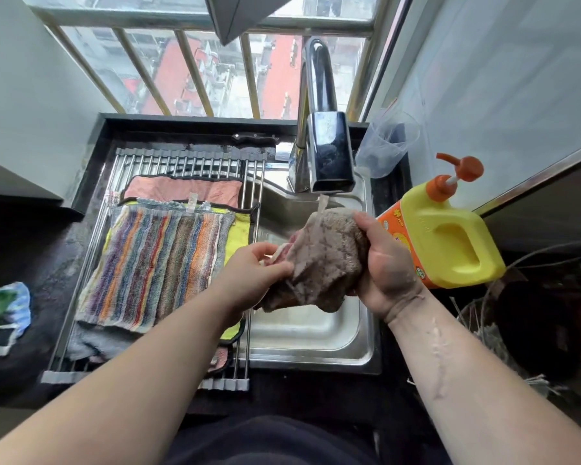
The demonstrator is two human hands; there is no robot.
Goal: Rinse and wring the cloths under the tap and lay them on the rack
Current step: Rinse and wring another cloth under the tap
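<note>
You are well into the job: a striped towel (158,266), a pink cloth (185,189) and a yellow cloth (239,226) already lie on the roll-up rack (252,182) over the left of the sink (316,337), while the grey-brown cloth (326,260) is bunched over the basin under the tap (329,156), its thin stream falling on it. Your right hand (388,263) curls round its right side and your left hand (259,273) pinches its left edge, so rinsing looks underway, with wringing and laying to follow. A yellow detergent bottle (446,236) stands just beside your right hand, and the rack looks nearly covered.
</note>
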